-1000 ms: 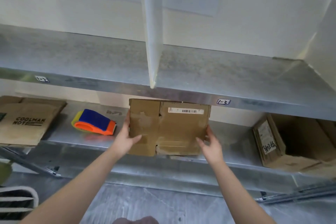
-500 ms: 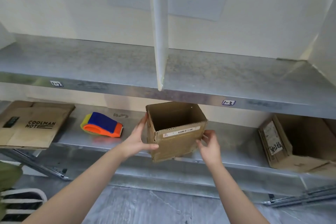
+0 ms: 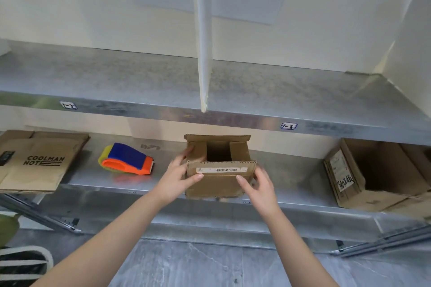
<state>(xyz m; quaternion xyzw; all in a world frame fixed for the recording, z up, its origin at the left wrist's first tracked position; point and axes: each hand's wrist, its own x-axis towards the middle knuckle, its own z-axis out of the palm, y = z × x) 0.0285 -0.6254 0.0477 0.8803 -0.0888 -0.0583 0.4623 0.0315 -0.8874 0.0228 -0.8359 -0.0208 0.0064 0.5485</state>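
Both hands (image 3: 219,182) gripped the open box (image 3: 219,179) on the shelf (image 3: 298,184).
Light, bendy cardboard; the side walls looked the safest hold.

The only view comes from a wide-angle camera on the person's head, facing forward and down, close to the cardboard box (image 3: 219,184). The upper shelf (image 3: 303,100) runs above the box, the floor (image 3: 210,265) below it.
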